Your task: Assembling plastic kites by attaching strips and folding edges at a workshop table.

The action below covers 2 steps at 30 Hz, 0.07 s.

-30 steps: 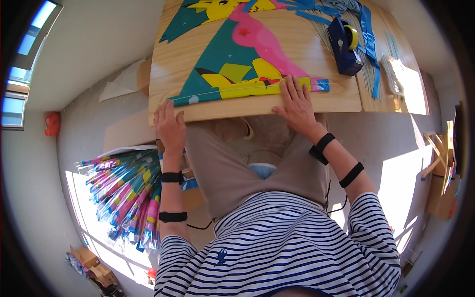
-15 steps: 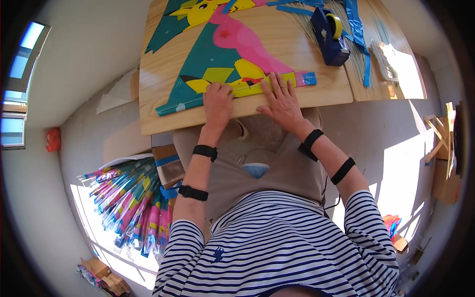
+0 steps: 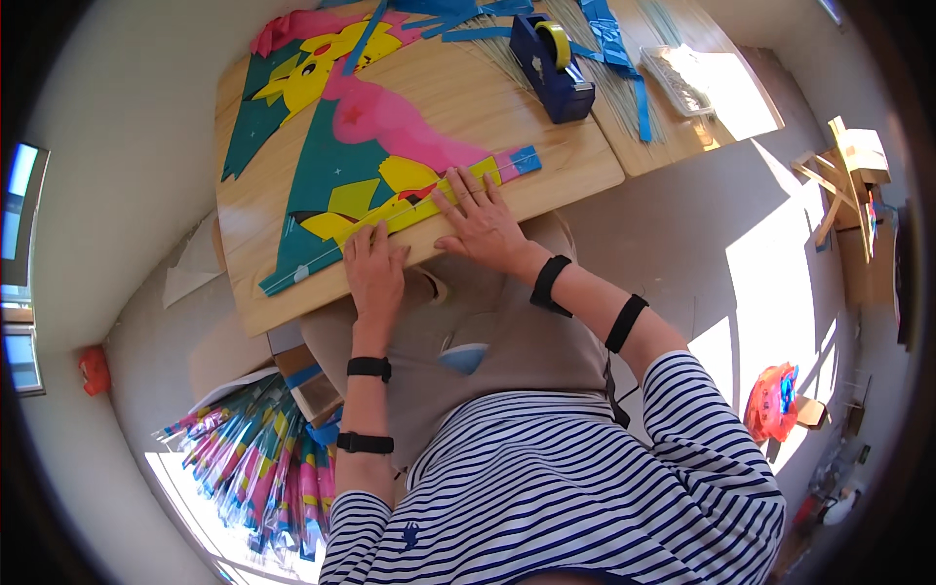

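A folded, kite-like plastic sheet (image 3: 317, 175), printed in green, pink and yellow, lies on the wooden table near its front edge. Along its near edge runs a thin pale rod (image 3: 322, 255), with a blue patch (image 3: 525, 159) at the right end. My left hand (image 3: 376, 271) rests its fingertips on the yellow part of that edge, fingers extended. Farther right, my right hand (image 3: 484, 226) lies palm down with fingers spread, pressing on the same edge strip. Neither hand grips anything visible.
A second printed sheet (image 3: 336, 58) lies farther back. A dark blue tape dispenser (image 3: 556, 83) stands beside blue strips (image 3: 609, 39), thin rods and a clear tray (image 3: 673, 83). Wrapped printed bundles (image 3: 258, 448) fan out at the lower left. A red bag (image 3: 772, 402) sits at right.
The view has turned, so the table appears lower left and tilted. My left fingers have gone from curled on the edge to straighter. My right hand stays flat on the strip.
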### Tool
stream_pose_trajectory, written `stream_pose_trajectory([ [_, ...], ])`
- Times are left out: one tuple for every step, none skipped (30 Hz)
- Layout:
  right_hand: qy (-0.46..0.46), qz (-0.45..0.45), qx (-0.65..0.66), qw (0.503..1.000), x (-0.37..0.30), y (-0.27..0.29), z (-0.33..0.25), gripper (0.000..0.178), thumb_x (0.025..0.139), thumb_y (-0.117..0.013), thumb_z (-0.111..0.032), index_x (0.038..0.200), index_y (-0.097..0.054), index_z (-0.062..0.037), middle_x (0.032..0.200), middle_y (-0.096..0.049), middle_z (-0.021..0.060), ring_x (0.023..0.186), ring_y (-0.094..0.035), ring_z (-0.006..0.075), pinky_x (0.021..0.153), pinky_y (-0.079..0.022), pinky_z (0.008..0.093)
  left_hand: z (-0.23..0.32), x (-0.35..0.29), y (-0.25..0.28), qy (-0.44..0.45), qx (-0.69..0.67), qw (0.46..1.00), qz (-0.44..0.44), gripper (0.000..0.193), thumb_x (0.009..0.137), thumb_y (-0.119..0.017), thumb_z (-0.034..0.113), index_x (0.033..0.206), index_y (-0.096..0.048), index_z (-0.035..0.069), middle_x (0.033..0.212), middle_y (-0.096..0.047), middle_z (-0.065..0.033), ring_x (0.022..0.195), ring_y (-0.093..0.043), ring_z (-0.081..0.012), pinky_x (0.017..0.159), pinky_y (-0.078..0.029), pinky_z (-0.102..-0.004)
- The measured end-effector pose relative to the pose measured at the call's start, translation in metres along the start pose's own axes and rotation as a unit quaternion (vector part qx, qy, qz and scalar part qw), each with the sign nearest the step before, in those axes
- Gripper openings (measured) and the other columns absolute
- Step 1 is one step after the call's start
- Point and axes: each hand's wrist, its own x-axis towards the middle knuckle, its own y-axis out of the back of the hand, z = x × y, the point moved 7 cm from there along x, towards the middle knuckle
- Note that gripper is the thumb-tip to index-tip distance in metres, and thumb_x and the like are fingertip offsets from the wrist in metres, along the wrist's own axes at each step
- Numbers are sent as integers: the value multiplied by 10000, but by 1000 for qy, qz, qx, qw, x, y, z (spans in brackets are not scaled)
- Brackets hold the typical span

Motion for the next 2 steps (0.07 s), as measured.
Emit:
stream_pose_trajectory([
  [-3,-2,4,1000,-1,-1,2,812,918,-545,-620,1516,-410,-87,1601,-269,262,1515,-197,411,1206,-146,596,-4,0,-3,-1,-2,1000,-9,527,832,-748,195,1296,-610,-13,1248,-541,-180,1204,-486,-388,1044,-402,-490],
  [-8,-23,1,1000,0,-3,3,843,912,-548,-631,1544,-378,-100,1617,-237,259,1521,-180,407,1205,-126,612,-9,1,-8,16,-14,999,-42,553,826,-761,216,1312,-608,-1,1264,-541,-173,1227,-480,-383,1082,-387,-494],
])
